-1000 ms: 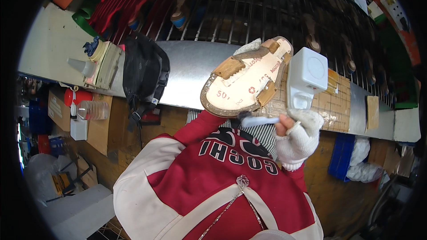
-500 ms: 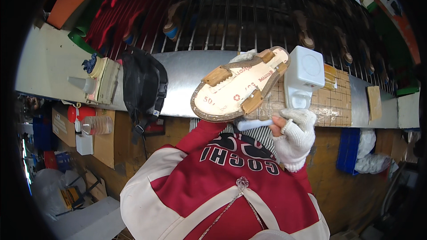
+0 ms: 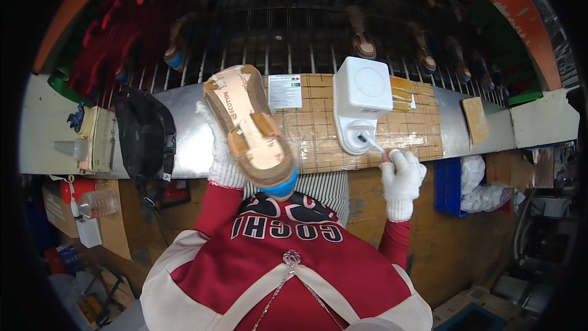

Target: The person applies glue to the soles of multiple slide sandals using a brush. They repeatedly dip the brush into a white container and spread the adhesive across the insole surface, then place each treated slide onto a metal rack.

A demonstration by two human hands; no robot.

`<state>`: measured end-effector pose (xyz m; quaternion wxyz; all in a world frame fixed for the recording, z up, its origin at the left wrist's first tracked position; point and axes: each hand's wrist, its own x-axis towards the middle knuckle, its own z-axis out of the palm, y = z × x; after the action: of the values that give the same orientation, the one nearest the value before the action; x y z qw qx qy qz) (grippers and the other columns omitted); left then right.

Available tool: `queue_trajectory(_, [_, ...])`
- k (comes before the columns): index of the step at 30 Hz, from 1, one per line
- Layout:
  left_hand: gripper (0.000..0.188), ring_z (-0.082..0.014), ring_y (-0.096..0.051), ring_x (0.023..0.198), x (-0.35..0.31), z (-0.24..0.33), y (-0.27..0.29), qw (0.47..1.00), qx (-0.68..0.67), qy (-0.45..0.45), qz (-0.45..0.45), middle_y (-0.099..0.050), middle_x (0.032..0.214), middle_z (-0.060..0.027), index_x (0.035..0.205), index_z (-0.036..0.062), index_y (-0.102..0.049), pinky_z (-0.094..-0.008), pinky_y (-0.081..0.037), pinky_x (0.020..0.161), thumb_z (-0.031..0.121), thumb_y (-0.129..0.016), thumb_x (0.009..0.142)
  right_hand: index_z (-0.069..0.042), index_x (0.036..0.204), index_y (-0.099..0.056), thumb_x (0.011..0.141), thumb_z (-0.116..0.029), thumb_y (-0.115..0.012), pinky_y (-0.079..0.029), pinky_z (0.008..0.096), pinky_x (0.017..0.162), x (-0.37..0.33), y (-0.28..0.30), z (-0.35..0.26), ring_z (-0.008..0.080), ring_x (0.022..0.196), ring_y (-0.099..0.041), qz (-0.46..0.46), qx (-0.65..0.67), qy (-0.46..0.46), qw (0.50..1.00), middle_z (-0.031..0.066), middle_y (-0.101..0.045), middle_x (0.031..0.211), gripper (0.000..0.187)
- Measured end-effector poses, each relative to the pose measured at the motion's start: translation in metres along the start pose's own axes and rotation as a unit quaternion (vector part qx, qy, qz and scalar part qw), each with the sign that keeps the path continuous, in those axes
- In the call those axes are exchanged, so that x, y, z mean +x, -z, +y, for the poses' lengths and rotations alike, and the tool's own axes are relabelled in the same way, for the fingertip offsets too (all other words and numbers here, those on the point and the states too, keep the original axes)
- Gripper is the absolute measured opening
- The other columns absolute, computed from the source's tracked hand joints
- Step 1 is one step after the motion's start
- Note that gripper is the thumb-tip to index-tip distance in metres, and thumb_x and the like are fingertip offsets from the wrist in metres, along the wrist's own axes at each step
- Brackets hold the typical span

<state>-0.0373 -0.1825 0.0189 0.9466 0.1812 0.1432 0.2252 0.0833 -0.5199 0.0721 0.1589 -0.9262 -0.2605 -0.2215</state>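
My left hand [image 3: 225, 162], in a white knit glove, holds a brown sandal upper on a shoe last [image 3: 250, 125], sole side up. The last's pale insole board faces me, tan straps fold over its edges, and a blue end [image 3: 282, 182] points toward my body. Most of the left fingers are hidden behind it. Between the fingertips of my gloved right hand [image 3: 402, 181] is the handle of a slim white brush [image 3: 372, 142]. Its tip is inside the small round cup of a white dispenser [image 3: 362, 86]; the bristles cannot be seen.
Taped cardboard [image 3: 309, 141] covers part of the metal bench, with a printed card [image 3: 285, 91] on it. A black waist bag [image 3: 146, 135] lies left. Beyond the bench, a rack of rods [image 3: 278, 37] carries several lasts. A blue crate [image 3: 448, 187] stands at right below the bench.
My right hand has moved the brush away from the sandal and into the dispenser's cup. The sandal has swung round, its blue end now toward me. My view has shifted right.
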Motion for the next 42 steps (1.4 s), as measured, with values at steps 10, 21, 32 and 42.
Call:
queue_trajectory(10, [0.083, -0.0281, -0.061, 0.124, -0.010, -0.020, 0.002, 0.994, 0.004, 0.085, -0.062, -0.056, 0.143, -0.0142, 0.153, 0.0130, -0.040, -0.0432, -0.057, 0.101, 0.075, -0.039, 0.097, -0.011, 0.081, -0.067, 0.086, -0.019, -0.074, -0.041, 0.0403, 0.073, 0.010, -0.002, 0.011, 0.0252, 0.074, -0.062, -0.077, 0.004, 0.046, 0.996, 0.0059, -0.064, 0.078, 0.011])
queue_trajectory(21, [0.087, -0.0222, -0.069, 0.112, 0.004, -0.030, -0.054, 0.971, 0.223, 0.082, -0.018, -0.066, 0.132, -0.0151, 0.145, 0.0062, -0.052, -0.0360, -0.057, 0.097, 0.077, -0.046, 0.093, -0.007, 0.087, -0.074, 0.078, -0.009, -0.083, -0.044, 0.0351, 0.072, 0.028, 0.008, -0.032, 0.0209, 0.075, -0.060, 0.041, 0.165, 0.037, 0.985, 0.0057, -0.068, 0.084, 0.013])
queue_trajectory(32, [0.076, -0.0157, -0.068, 0.103, -0.023, -0.011, -0.051, 0.902, 0.418, -0.021, -0.105, -0.068, 0.119, -0.0109, 0.136, 0.0008, -0.056, -0.0316, -0.058, 0.087, 0.066, -0.054, 0.096, -0.006, 0.096, -0.080, 0.078, -0.010, -0.083, -0.043, 0.0355, 0.080, 0.049, 0.003, -0.117, 0.0238, 0.087, -0.059, 0.008, 0.337, 0.047, 0.940, 0.0060, -0.068, 0.091, 0.019])
queue_trajectory(42, [0.074, -0.0144, -0.069, 0.097, -0.039, 0.004, -0.054, 0.907, 0.412, -0.030, -0.087, -0.071, 0.110, -0.0107, 0.128, -0.0047, -0.059, -0.0283, -0.057, 0.082, 0.062, -0.056, 0.096, -0.007, 0.097, -0.080, 0.080, -0.014, -0.083, -0.039, 0.0346, 0.079, 0.074, -0.007, -0.139, 0.0212, 0.084, -0.061, 0.041, 0.304, 0.097, 0.947, 0.0057, -0.070, 0.093, 0.018])
